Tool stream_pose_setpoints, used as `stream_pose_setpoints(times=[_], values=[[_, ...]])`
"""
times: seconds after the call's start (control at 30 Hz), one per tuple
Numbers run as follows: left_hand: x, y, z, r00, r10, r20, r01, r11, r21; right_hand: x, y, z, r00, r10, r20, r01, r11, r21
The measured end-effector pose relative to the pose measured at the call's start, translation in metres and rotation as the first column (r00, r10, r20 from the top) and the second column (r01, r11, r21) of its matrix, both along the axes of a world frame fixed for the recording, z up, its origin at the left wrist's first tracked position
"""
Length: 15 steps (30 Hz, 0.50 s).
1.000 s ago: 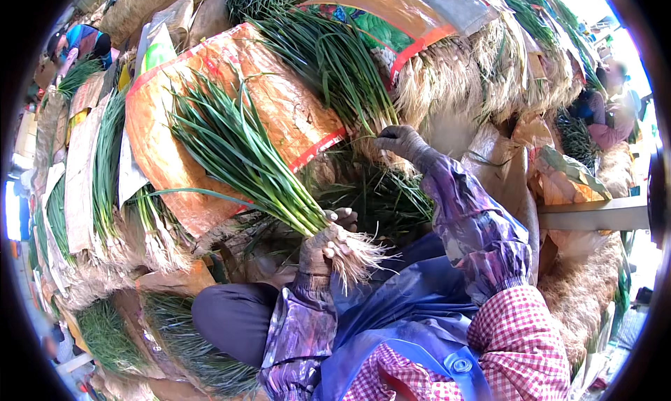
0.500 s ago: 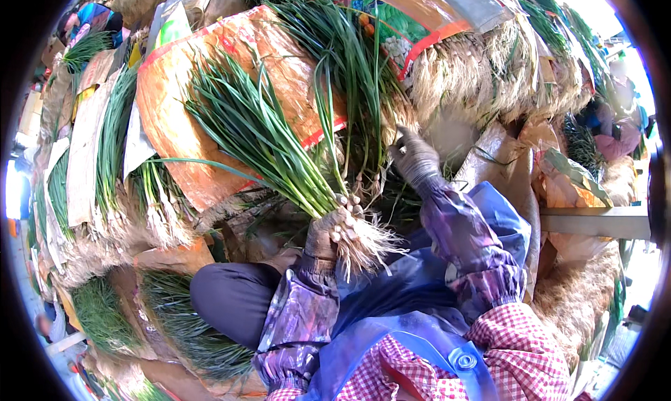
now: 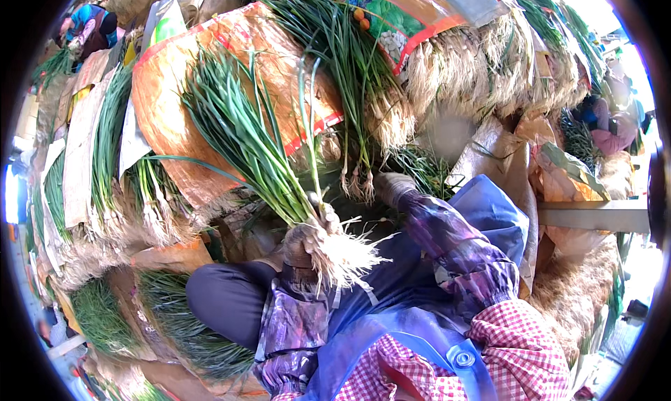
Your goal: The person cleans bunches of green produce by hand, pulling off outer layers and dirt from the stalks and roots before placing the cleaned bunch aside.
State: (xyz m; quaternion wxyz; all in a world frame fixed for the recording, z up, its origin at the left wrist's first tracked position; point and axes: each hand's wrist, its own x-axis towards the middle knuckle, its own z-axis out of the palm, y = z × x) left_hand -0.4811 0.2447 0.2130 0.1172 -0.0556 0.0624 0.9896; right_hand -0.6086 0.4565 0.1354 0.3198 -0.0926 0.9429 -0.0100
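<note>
My left hand (image 3: 300, 246), in a dark glove, is closed around a thick bunch of spring onions (image 3: 262, 167). The green leaves slant up to the far left, and the pale bulbs and roots stick out on the near right side of the hand. My right hand (image 3: 394, 188), gloved too, is low beside the roots of a few loose spring onions (image 3: 358, 178). Its fingers are partly hidden and blurred, so I cannot make out whether they touch or grip anything. Behind those roots lies a larger pile of spring onions (image 3: 342, 58).
An orange woven sack (image 3: 168, 100) lies under the bunch's leaves. Rows of rooted bundles (image 3: 482, 65) fill the far right, partly covered by sacks. More greens (image 3: 185, 317) lie beside my left knee. A metal bar (image 3: 594, 216) juts in at right. Another person (image 3: 91, 27) works far left.
My right hand has come nearer and slightly left, down to the loose roots. My left hand has shifted slightly left and nearer with the bunch. The far-left person's posture differs.
</note>
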Motion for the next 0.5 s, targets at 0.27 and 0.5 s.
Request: stream_pose_setpoints(times=[0.27,0.5], values=[[0.004,0.0,-0.023,0.963,-0.02,0.268,0.095,0.959,-0.268,-0.028,-0.03,0.016,0.936,-0.3,-0.185,0.222,0.91,-0.349],[-0.002,0.017,-0.034,0.93,-0.094,0.356,0.219,0.919,-0.329,0.028,-0.038,0.048,0.897,-0.148,0.416,0.437,0.431,-0.79]])
